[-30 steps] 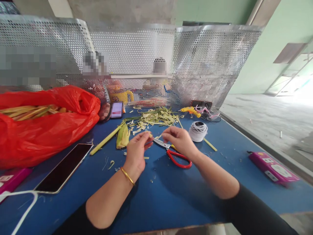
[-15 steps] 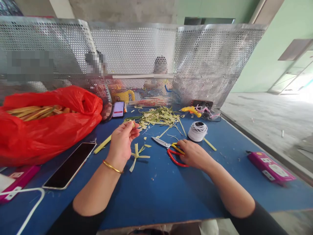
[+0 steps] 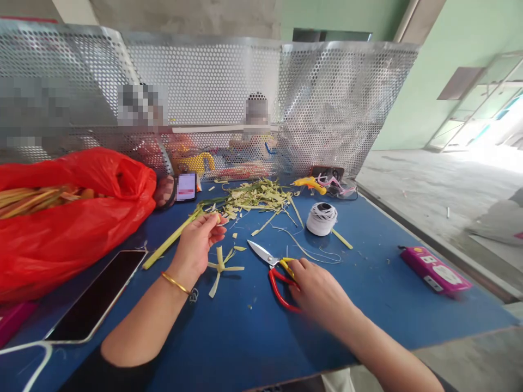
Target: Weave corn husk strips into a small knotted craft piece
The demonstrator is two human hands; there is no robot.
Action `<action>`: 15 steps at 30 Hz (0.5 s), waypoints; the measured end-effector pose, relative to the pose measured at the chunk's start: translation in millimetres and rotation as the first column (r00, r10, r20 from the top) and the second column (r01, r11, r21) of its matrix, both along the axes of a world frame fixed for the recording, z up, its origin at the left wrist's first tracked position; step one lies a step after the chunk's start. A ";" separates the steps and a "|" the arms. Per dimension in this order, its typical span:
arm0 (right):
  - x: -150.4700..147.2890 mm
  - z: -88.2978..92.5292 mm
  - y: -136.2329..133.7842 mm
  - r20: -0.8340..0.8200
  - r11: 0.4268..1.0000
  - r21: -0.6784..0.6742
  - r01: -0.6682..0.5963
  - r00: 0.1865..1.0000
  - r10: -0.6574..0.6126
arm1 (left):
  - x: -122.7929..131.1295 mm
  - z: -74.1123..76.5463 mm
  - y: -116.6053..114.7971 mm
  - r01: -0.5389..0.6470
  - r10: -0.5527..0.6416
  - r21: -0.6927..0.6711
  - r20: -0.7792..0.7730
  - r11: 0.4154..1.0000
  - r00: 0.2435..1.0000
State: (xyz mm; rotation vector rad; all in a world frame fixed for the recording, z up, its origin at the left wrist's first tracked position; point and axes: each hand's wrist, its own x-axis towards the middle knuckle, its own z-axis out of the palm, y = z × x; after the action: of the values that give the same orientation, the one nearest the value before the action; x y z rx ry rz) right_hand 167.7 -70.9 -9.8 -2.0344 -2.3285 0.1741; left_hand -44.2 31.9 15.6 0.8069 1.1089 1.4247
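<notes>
My left hand (image 3: 199, 238) is raised over the table with thumb and fingers pinched together. A small pale-yellow piece shows at the fingertips, mostly hidden. Around the yellow handle of the scissors (image 3: 265, 256) curl the fingers of my right hand (image 3: 318, 283); the red handle loop lies beside them on the table. The blades are together and point to the far left. Between my hands lies a star-shaped piece of folded pale leaf strips (image 3: 220, 267). Beyond it are small leaf scraps and a pile of green-yellow trimmings (image 3: 257, 196).
A red plastic bag (image 3: 81, 234) of dry strips and a dark phone (image 3: 98, 294) are on the left. A white thread spool (image 3: 321, 219), a yellow glue gun (image 3: 310, 185) and a purple box (image 3: 435, 269) stand right. A perforated metal screen (image 3: 212, 81) borders the back.
The scissors have slid a little towards me, with my right hand drawing back along with them. My left hand keeps its pinch. The whole view has shifted slightly to the right.
</notes>
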 end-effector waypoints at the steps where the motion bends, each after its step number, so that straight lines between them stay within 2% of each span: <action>1: 4.4 2.7 2.9 -0.017 1.000 0.008 -0.025 1.000 0.025 | 1.4 -0.8 -0.6 0.013 -0.013 -0.003 0.000 1.000 1.000; 4: 23.8 14.4 28.0 -0.034 0.998 0.056 0.001 0.999 0.001 | 6.4 -1.1 -3.9 0.055 -0.056 -0.010 -0.007 0.998 0.998; 7: 42.8 18.6 61.9 0.036 0.995 0.089 0.049 0.998 -0.053 | 11.8 0.6 -9.2 0.093 -0.093 -0.023 -0.009 0.995 0.996; 11: 52.2 5.6 91.4 0.022 0.996 0.057 0.062 0.998 -0.063 | 17.7 3.9 -17.0 0.142 -0.143 -0.029 -0.014 0.989 0.990; 15: 49.6 -7.8 101.5 -0.009 0.993 0.057 0.099 0.995 -0.099 | 20.5 6.7 -21.6 0.171 -0.171 -0.028 -0.023 0.985 0.985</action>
State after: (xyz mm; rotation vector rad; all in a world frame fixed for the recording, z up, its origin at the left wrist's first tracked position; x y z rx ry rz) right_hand 217.3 30.6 -17.6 -2.1126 -2.1965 0.1087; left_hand -23.7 10.4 22.3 0.8820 1.0493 1.2572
